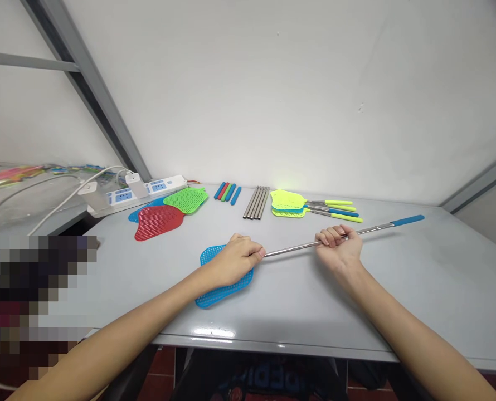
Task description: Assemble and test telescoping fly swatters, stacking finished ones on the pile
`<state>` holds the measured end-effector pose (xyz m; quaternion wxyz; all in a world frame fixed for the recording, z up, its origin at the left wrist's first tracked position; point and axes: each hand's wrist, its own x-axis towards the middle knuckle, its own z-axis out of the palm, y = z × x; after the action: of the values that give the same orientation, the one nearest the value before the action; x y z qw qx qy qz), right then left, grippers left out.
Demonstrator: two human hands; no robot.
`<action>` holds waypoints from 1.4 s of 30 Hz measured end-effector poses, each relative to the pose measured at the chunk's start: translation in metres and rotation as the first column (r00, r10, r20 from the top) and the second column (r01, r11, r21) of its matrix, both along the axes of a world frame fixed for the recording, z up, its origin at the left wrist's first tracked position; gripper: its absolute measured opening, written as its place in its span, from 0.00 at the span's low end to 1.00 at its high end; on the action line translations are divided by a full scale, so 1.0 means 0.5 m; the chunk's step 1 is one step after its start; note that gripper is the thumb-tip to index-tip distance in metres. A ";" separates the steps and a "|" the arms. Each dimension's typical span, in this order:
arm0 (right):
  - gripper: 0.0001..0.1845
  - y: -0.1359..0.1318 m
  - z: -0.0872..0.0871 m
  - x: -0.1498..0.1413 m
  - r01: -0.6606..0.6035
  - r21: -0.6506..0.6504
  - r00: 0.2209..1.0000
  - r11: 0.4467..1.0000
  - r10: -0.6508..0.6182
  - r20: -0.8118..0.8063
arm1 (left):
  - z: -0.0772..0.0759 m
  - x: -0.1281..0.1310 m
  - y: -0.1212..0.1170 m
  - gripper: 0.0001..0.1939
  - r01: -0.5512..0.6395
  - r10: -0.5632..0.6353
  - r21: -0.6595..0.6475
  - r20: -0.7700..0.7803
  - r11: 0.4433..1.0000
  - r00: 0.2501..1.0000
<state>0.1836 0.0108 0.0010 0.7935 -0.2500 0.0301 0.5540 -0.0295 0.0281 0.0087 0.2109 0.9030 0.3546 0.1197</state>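
Note:
A blue fly swatter (225, 291) with a long metal telescopic rod and a blue grip spans the middle of the table, held in both hands. My left hand (240, 257) is closed where its perforated head meets the rod, hiding that joint. Farther right, my right hand (340, 249) wraps round the extended rod, palm turned up. Beyond it the blue grip (407, 220) points to the right. Behind my hands lie several bare metal rods (256, 203) and a stack of yellow and blue fly swatters (288, 201) with shortened handles.
Loose swatter heads in red (158, 223), green (186, 199) and blue lie at the left. Several coloured grips (228, 192) rest near the wall. A white power strip (147, 192) with plugged-in adapters and cables stands at the back left. The grey table (293, 312) has its front edge near me.

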 end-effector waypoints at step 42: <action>0.09 0.012 -0.011 0.010 -0.190 -0.042 0.980 0.981 0.186 -0.070 | -0.009 0.015 -0.019 0.14 0.048 -0.051 0.231 0.006 0.972 0.999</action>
<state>0.1885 0.0168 -0.0045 0.7298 -0.2526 0.0461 0.6336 -0.0220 0.0186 0.0041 0.1097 0.9292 0.3146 0.1601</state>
